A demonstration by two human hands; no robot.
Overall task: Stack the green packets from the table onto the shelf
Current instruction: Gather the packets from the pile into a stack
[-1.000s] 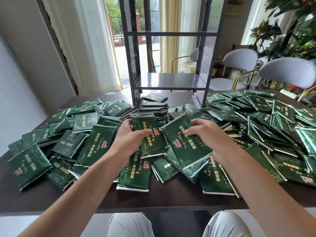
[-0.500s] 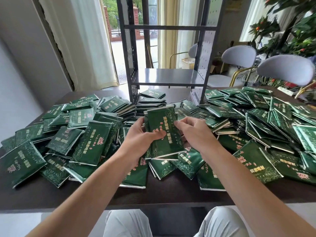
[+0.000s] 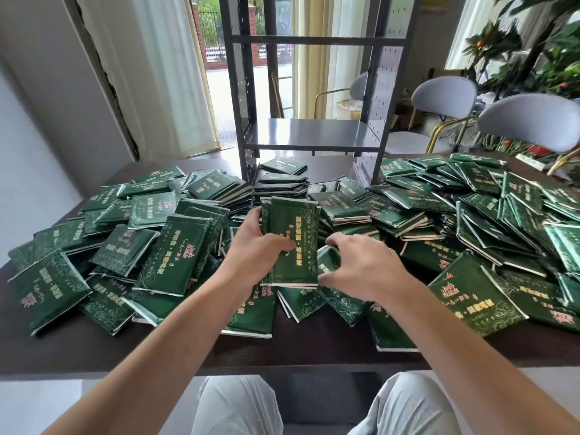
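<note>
Several green packets with gold and red print cover the dark table (image 3: pixel 94 350) in loose heaps. My left hand (image 3: pixel 254 255) grips a small upright stack of packets (image 3: pixel 293 243) at the table's middle, thumb across the front face. My right hand (image 3: pixel 361 268) is just right of that stack and pinches the upper edge of another packet (image 3: pixel 328 262) lying in the pile. The dark metal shelf unit (image 3: pixel 309 133) stands at the table's far side; its lower grey board is bare, and a few packets (image 3: pixel 284 166) lie under it.
Two grey chairs (image 3: pixel 527 120) stand beyond the table's right end, with a leafy plant (image 3: pixel 533 51) behind them. White curtains (image 3: pixel 163 73) and an open doorway lie behind the shelf. My knees (image 3: pixel 238 406) show below the table's near edge.
The two packets held apart a second ago have come together into one stack in my left hand. My right hand has let go of it and dropped to a packet in the pile.
</note>
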